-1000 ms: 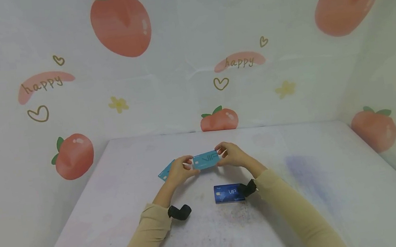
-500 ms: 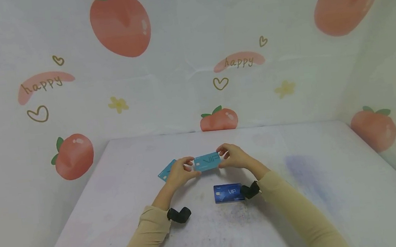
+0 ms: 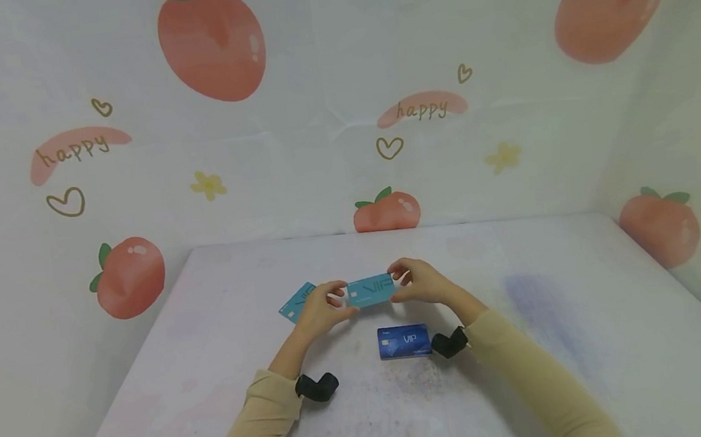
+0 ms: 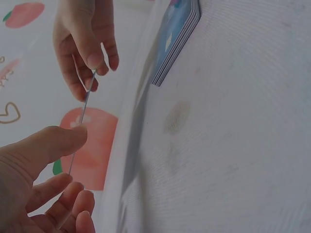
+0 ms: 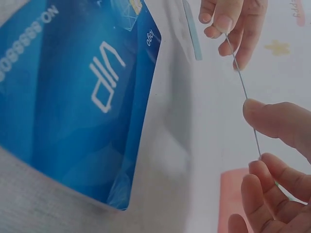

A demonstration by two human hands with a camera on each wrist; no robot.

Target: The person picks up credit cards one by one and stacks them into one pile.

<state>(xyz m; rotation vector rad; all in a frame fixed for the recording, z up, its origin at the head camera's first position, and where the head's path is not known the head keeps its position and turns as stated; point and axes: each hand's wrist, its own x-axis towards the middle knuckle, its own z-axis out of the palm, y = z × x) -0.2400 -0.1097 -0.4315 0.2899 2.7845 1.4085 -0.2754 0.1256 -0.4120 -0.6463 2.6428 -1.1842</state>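
Note:
A light teal VIP card (image 3: 370, 290) is held above the table between both hands. My left hand (image 3: 322, 312) pinches its left end with thumb and fingers, and my right hand (image 3: 424, 284) pinches the right end. Both wrist views catch this card (image 4: 83, 114) edge-on, as a thin line. Another teal card (image 3: 296, 304) lies slanted at the left, partly covered by the left hand. Nearer the person, a stack of dark blue VIP cards (image 3: 403, 342) rests on the table; its layered edges (image 4: 181, 46) show in the left wrist view.
The white table (image 3: 251, 431) carries faint smudges. A pale curtain (image 3: 307, 180) printed with peaches and "happy" rises behind it. Black wrist mounts (image 3: 318, 388) sit on both forearms, the right one close beside the blue stack.
Both hands have drifted slightly right and toward the person with the teal card between them. The right wrist mount has moved off the blue stack's edge. The cards on the table stay put.

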